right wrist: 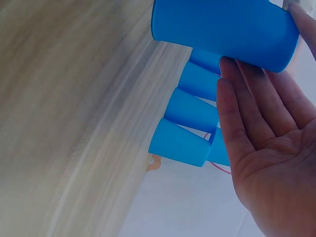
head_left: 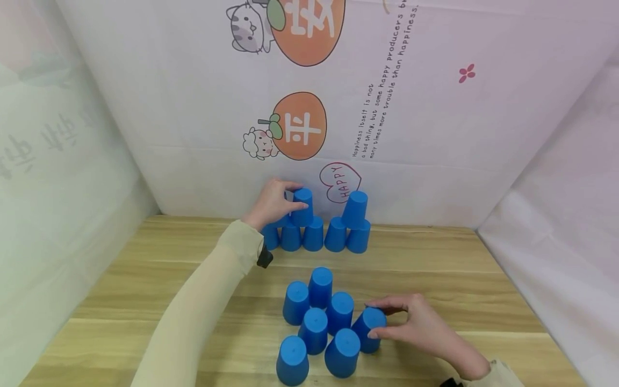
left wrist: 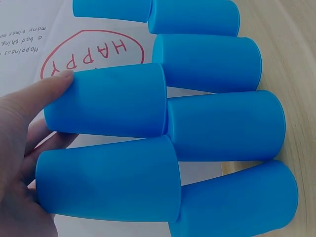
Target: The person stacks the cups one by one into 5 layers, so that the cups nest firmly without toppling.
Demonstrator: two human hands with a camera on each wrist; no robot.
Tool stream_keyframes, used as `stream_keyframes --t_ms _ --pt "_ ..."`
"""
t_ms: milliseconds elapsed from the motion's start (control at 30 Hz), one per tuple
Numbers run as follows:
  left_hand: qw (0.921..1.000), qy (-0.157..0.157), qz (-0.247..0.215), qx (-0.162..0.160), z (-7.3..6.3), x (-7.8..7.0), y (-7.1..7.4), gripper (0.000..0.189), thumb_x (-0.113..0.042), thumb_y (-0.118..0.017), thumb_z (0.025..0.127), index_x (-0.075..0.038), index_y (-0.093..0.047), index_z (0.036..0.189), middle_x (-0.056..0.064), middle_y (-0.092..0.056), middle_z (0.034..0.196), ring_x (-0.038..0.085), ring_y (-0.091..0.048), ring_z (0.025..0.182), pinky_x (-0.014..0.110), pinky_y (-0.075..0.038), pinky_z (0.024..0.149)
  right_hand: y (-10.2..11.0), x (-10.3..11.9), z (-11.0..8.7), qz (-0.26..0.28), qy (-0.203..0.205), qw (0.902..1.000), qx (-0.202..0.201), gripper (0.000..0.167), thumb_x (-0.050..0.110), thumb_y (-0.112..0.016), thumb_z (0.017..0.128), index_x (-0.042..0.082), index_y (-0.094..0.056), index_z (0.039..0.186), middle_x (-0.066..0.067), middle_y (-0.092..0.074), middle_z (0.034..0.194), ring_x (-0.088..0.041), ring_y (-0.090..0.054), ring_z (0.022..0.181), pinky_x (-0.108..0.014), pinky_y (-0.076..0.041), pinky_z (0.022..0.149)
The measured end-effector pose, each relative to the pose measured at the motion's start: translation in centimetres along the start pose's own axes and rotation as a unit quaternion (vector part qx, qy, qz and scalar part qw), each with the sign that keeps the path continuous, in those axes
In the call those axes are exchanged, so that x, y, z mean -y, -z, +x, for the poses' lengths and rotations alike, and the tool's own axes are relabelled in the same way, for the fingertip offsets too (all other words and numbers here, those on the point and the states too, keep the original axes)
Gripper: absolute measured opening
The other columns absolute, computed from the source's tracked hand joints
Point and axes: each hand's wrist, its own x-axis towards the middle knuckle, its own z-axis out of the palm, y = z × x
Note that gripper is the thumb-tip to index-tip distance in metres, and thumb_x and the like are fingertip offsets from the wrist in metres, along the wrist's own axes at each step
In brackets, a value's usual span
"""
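At the back, my left hand grips an upside-down blue cup between thumb and fingers. That cup rests across two cups of the bottom row, and in the left wrist view another second-level cup lies right beside it, close to the fingers. Farther right, a second-level cup straddles two bottom cups. Near the front right, my right hand pinches the rim-down blue cup at the edge of a loose group, its thumb and fingers on opposite sides near the top.
Several more upside-down blue cups stand close together on the wooden table in front of the stacked row. Behind the row rises a white printed cloth. Pale cloth walls border the table's sides.
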Motion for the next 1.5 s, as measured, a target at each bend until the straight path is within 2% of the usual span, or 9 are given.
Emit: stream_keyframes --t_ms 233,400,567,667,733,900,1100,1300,1500 --pt "0.9999 -0.008 0.003 -0.011 -0.2 -0.1 0.1 0.061 -0.034 -0.081 0.09 -0.007 -0.061 0.141 0.009 -0.058 0.142 0.03 -0.045 0.134 0.049 -0.039 0.111 0.3 0.3 0.0 -0.012 0.006 0.9998 0.011 0.051 0.037 -0.083 0.086 0.007 -0.072 0.126 0.006 -0.072 0.118 -0.014 -0.07 0.101 -0.049 -0.058 0.086" --pt "0.998 -0.04 -0.016 -0.046 -1.0 -1.1 0.6 0.064 -0.035 -0.081 0.089 -0.007 -0.059 0.142 0.008 -0.057 0.144 0.028 -0.045 0.135 0.048 -0.038 0.112 1.0 0.4 0.0 -0.03 -0.006 0.9995 0.002 0.05 0.04 -0.084 0.085 0.009 -0.073 0.123 0.006 -0.074 0.112 -0.014 -0.069 0.1 -0.053 -0.057 0.086" --pt "0.9918 -0.106 -0.019 -0.069 -2.5 -1.8 1.0 0.062 -0.036 -0.083 0.088 -0.008 -0.061 0.139 0.006 -0.06 0.14 0.024 -0.05 0.131 0.046 -0.041 0.109 2.6 0.7 0.3 -0.048 -0.015 0.9976 -0.048 0.048 0.04 -0.086 0.082 0.013 -0.075 0.121 0.006 -0.073 0.112 -0.015 -0.068 0.1 -0.052 -0.056 0.087" --pt "0.988 -0.138 -0.008 -0.07 -3.7 -1.9 0.9 0.063 -0.037 -0.084 0.086 -0.008 -0.063 0.137 0.006 -0.062 0.137 0.024 -0.053 0.127 0.045 -0.045 0.105 3.7 0.9 0.6 -0.063 -0.011 0.9943 -0.086 0.046 0.036 -0.087 0.081 0.014 -0.075 0.12 0.005 -0.074 0.111 -0.017 -0.068 0.099 -0.043 -0.058 0.084" --pt "0.9873 -0.145 -0.001 -0.064 -4.6 -1.8 0.6 0.064 -0.038 -0.085 0.085 -0.008 -0.063 0.137 0.007 -0.063 0.136 0.025 -0.054 0.126 0.046 -0.047 0.103 4.3 1.0 1.0 -0.072 -0.015 0.9913 -0.109 0.046 0.035 -0.088 0.081 0.015 -0.076 0.12 0.006 -0.074 0.109 -0.017 -0.068 0.099 -0.038 -0.058 0.082" --pt "0.9915 -0.125 -0.008 -0.035 -6.9 -1.4 -0.2 0.063 -0.04 -0.085 0.084 -0.012 -0.064 0.137 0.006 -0.062 0.137 0.026 -0.055 0.125 0.048 -0.051 0.099 5.6 1.2 1.9 -0.093 -0.022 0.9843 -0.148 0.047 0.035 -0.087 0.082 0.015 -0.074 0.123 0.007 -0.074 0.107 -0.017 -0.067 0.099 -0.036 -0.057 0.082" --pt "0.9925 -0.117 -0.022 -0.026 -9.4 -0.4 -1.5 0.062 -0.039 -0.086 0.083 -0.013 -0.065 0.135 0.004 -0.063 0.135 0.023 -0.056 0.125 0.047 -0.051 0.099 6.7 1.9 3.3 -0.099 0.01 0.9785 -0.181 0.046 0.029 -0.086 0.085 0.013 -0.073 0.126 0.0 -0.074 0.113 -0.022 -0.068 0.103 -0.029 -0.056 0.083" --pt "0.9954 -0.088 -0.036 -0.014 -12.1 0.6 -2.7 0.065 -0.036 -0.088 0.082 -0.014 -0.063 0.138 0.003 -0.061 0.139 0.027 -0.054 0.13 0.053 -0.049 0.101 7.0 3.0 4.8 -0.085 0.023 0.9765 -0.197 0.048 0.03 -0.085 0.086 0.011 -0.071 0.128 -0.003 -0.073 0.116 -0.026 -0.067 0.109 -0.053 -0.055 0.09" --pt "0.9968 -0.048 -0.064 -0.006 -14.6 1.5 -3.7 0.066 -0.042 -0.087 0.081 -0.022 -0.062 0.139 -0.002 -0.059 0.14 0.025 -0.052 0.131 0.058 -0.047 0.102 7.0 4.2 6.3 -0.049 0.026 0.9735 -0.222 0.051 0.032 -0.085 0.085 0.013 -0.069 0.13 -0.004 -0.073 0.116 -0.024 -0.065 0.111 -0.061 -0.047 0.099"
